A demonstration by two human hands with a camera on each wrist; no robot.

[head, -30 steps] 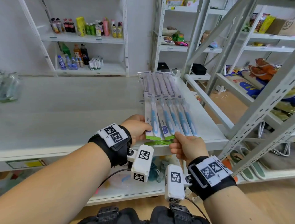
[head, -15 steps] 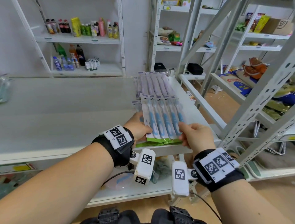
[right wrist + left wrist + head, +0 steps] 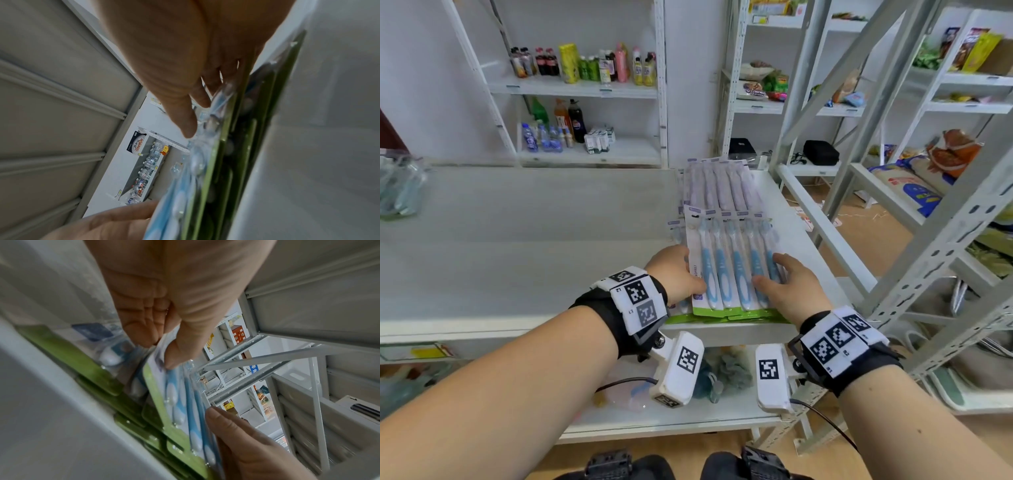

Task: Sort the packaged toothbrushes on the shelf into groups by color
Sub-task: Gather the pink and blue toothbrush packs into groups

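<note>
Several blue toothbrush packs (image 3: pixel 729 260) lie fanned side by side at the front right of the grey shelf (image 3: pixel 517 240), on top of green-edged packs (image 3: pixel 726 317). My left hand (image 3: pixel 681 270) pinches the fan's left edge, thumb on top and fingers underneath, as the left wrist view shows on the blue packs (image 3: pixel 174 394). My right hand (image 3: pixel 780 277) lies on the right side of the fan with straight fingers pressing the blisters (image 3: pixel 185 186). A row of purple toothbrush packs (image 3: pixel 719 186) sits just behind the blue ones.
Metal uprights and diagonal braces (image 3: pixel 893 205) stand close on the right of the shelf end. The back-wall shelves hold bottles (image 3: pixel 582 65). A clear bag (image 3: pixel 400 185) sits at the shelf's far left. The lower shelf (image 3: pixel 688 418) holds soft items.
The right hand left the bottom edge of the blue packs and now lies flat on top of them. The fan has closed up and sits lower over the green packs.
</note>
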